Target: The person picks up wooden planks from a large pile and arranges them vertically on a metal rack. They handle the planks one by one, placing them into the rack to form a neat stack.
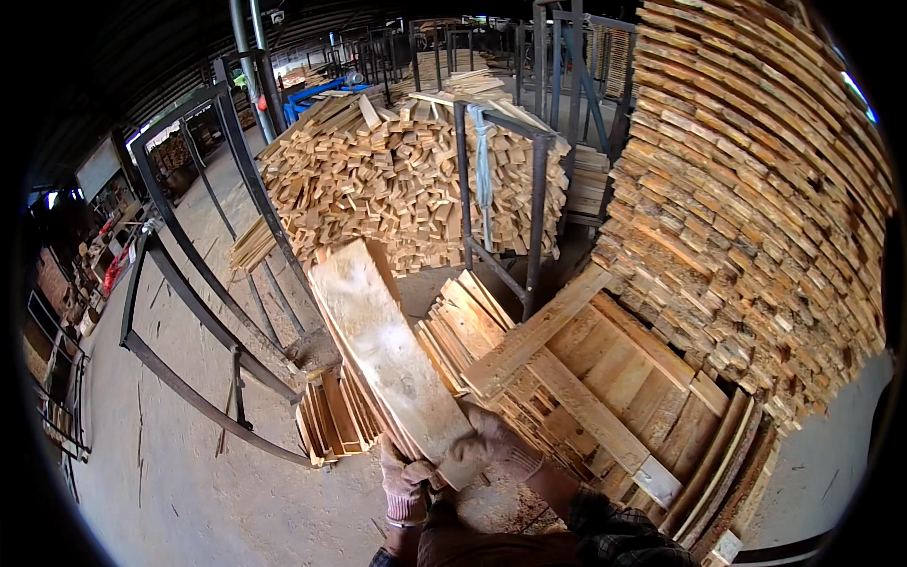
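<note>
A small bundle of long wooden boards tilts up and away in front of me, its top face pale with whitish patches. My left hand, in a work glove, is closed on the left side of its near end. On the right side of that end, my gloved right hand grips the boards too, with fingers wrapped over the edge. Just left of the bundle, a row of upright boards stands on the floor. Close to its right side leans another group of boards.
At the right, crossing planks lie on a low board stack beside a tall lumber stack. A large heap of board ends rises ahead. Dark metal frames stand left; another metal frame carries a blue cloth strip.
</note>
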